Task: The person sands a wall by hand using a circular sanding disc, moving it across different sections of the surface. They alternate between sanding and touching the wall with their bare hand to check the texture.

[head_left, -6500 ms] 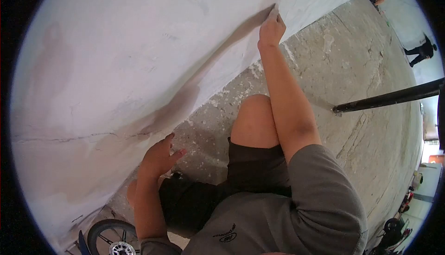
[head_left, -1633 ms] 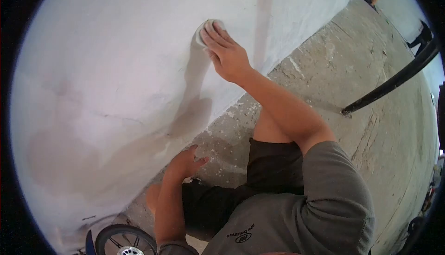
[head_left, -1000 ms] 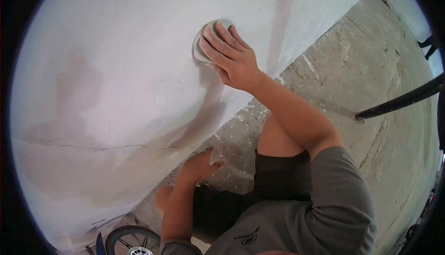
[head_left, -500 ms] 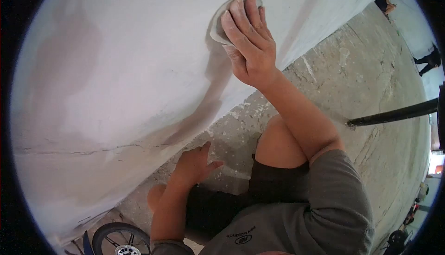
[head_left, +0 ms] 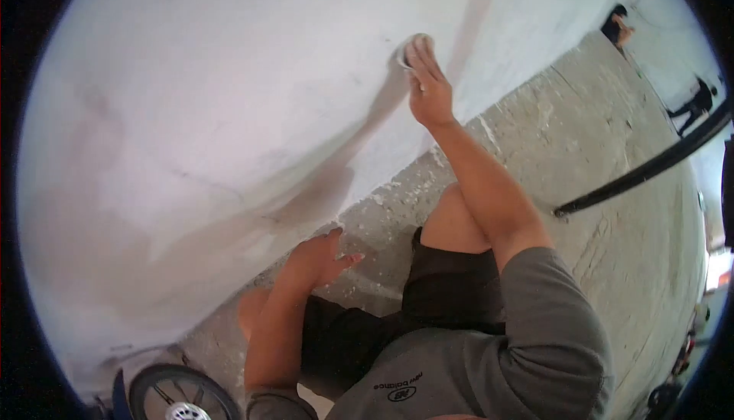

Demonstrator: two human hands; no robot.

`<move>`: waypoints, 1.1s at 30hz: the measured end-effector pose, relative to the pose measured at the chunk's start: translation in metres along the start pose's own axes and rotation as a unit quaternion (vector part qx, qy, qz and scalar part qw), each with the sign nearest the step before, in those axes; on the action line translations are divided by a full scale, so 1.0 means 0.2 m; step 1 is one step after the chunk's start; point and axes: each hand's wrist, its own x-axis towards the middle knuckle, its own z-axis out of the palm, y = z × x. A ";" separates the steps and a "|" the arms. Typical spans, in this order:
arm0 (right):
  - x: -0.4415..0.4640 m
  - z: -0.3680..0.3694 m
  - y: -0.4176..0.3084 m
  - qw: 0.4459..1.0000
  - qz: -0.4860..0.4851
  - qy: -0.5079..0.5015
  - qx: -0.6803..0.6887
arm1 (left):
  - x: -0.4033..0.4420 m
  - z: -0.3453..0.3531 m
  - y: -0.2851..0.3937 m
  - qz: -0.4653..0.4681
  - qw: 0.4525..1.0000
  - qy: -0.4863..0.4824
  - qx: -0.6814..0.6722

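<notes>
My right hand (head_left: 428,84) presses a round pale pad, which looks like a sanding disc (head_left: 402,55), against the white wall (head_left: 252,61). Its fingers lie across the disc and hide most of it. The arm is stretched far out, along the wall. Lower down, my left hand (head_left: 315,259) hangs by the foot of the wall, over my knee. Nothing is in it; the thumb and index finger are spread apart, the other fingers partly hidden.
Rough, stained concrete floor (head_left: 596,114) meets the wall beside me. A black pole (head_left: 642,177) stands on it at the right. A spoked wheel (head_left: 183,397) is at lower left. Two people, one seated (head_left: 616,25) and one in dark clothes (head_left: 694,103), are farther off.
My right hand with the disc has moved farther away along the wall and lower in view. My left hand has barely moved. The view has shifted slightly.
</notes>
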 end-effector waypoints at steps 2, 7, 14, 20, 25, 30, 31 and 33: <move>0.01 0.03 -0.02 1.000 -0.003 0.015 0.006 | -0.06 0.02 -0.01 -0.004 1.000 0.027 -0.012; 0.01 0.13 -0.09 0.992 0.057 0.111 -0.007 | -0.22 -0.04 0.02 0.102 0.979 0.128 -0.120; 0.03 0.20 -0.15 0.969 0.203 0.124 0.061 | -0.75 -0.39 0.58 0.426 0.742 0.462 -0.232; 0.08 0.18 -0.27 0.963 0.234 0.107 0.087 | -0.80 -0.43 0.65 0.441 0.632 0.580 -0.264; 0.10 0.18 -0.34 0.958 0.236 0.111 0.121 | -0.77 -0.45 0.62 0.436 0.601 0.617 -0.261; 0.10 0.19 -0.30 0.955 0.254 0.103 0.109 | -0.65 -0.49 0.56 0.452 0.604 0.607 -0.249; 0.10 0.18 -0.32 0.943 0.286 0.104 0.132 | -0.62 -0.50 0.54 0.457 0.614 0.596 -0.242; 0.10 0.18 -0.27 0.932 0.300 0.118 0.167 | -0.51 -0.51 0.47 0.465 0.657 0.554 -0.213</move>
